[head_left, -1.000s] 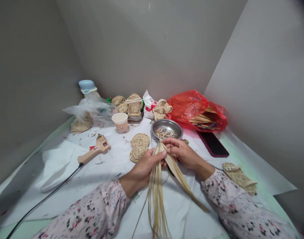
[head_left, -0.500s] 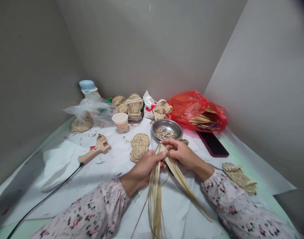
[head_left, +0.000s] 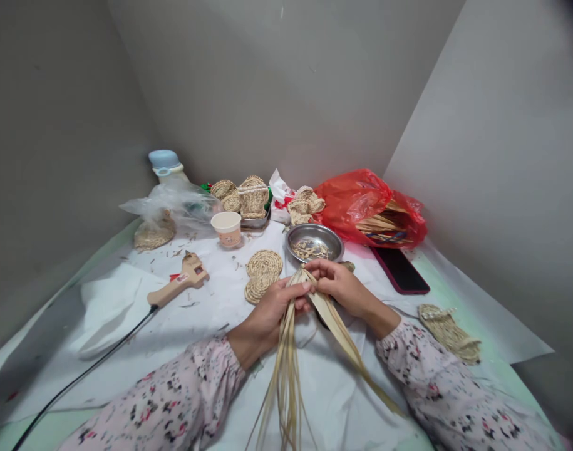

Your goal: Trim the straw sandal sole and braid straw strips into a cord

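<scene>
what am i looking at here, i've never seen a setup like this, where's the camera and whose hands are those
There's no machine here: a person works bare-handed, and the camera sits on their own head, looking forward and down. So the left hand and right hand are the wearer's. Both hold a bundle of dry, straw-like strands, gathered at the top and hanging loose below. On the white covering lie a corded glue gun, a paper cup, a metal bowl with small scraps, a coiled woven piece and a phone. Behind the phone is a red plastic bag holding more strands.
</scene>
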Action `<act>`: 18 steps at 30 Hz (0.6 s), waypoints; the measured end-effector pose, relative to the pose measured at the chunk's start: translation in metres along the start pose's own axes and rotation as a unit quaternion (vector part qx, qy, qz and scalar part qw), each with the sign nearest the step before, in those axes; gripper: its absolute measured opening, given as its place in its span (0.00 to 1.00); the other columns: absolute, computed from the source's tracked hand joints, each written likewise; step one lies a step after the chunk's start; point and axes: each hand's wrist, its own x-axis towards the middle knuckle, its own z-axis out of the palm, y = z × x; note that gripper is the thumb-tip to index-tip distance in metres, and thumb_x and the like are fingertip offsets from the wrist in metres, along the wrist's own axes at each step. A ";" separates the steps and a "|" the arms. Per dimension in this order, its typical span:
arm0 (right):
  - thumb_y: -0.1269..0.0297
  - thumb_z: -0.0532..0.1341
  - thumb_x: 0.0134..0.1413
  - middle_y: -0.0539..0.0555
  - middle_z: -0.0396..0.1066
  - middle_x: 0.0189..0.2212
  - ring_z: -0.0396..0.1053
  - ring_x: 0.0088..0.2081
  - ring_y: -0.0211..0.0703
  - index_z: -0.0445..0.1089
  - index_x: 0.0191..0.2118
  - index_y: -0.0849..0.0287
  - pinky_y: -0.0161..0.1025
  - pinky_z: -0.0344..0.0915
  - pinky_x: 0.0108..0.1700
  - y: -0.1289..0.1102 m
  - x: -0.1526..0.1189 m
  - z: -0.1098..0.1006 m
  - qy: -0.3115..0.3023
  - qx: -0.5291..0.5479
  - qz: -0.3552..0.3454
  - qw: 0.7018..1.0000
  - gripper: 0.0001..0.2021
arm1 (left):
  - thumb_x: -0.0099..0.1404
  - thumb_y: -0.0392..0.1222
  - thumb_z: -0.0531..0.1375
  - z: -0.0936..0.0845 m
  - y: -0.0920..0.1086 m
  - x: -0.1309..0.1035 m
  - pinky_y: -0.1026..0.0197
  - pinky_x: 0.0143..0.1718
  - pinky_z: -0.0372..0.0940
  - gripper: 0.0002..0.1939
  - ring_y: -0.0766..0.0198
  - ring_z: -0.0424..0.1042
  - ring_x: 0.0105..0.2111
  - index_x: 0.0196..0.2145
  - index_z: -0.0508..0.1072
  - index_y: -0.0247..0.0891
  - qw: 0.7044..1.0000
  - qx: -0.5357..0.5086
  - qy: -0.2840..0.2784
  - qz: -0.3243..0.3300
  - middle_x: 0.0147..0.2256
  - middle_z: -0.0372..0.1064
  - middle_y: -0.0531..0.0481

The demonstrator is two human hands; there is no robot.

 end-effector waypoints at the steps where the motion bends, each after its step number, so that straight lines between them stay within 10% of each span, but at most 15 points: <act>1: 0.69 0.60 0.42 0.48 0.69 0.26 0.64 0.25 0.35 0.67 0.41 0.59 0.32 0.57 0.25 0.000 -0.001 -0.001 -0.004 0.004 -0.004 1.000 0.15 | 0.53 0.35 0.67 0.000 0.000 0.000 0.70 0.24 0.62 0.07 0.76 0.58 0.17 0.29 0.72 0.31 1.000 0.004 -0.001 -0.003 0.20 0.62 0.56; 18: 0.53 0.64 0.49 0.49 0.69 0.25 0.64 0.22 0.36 0.70 0.41 0.59 0.33 0.59 0.24 0.013 0.005 -0.004 0.110 0.070 -0.041 0.991 0.17 | 0.53 0.41 0.68 -0.002 0.001 -0.009 0.69 0.22 0.59 0.11 0.73 0.60 0.17 0.28 0.74 0.30 0.987 0.128 -0.078 -0.063 0.18 0.62 0.54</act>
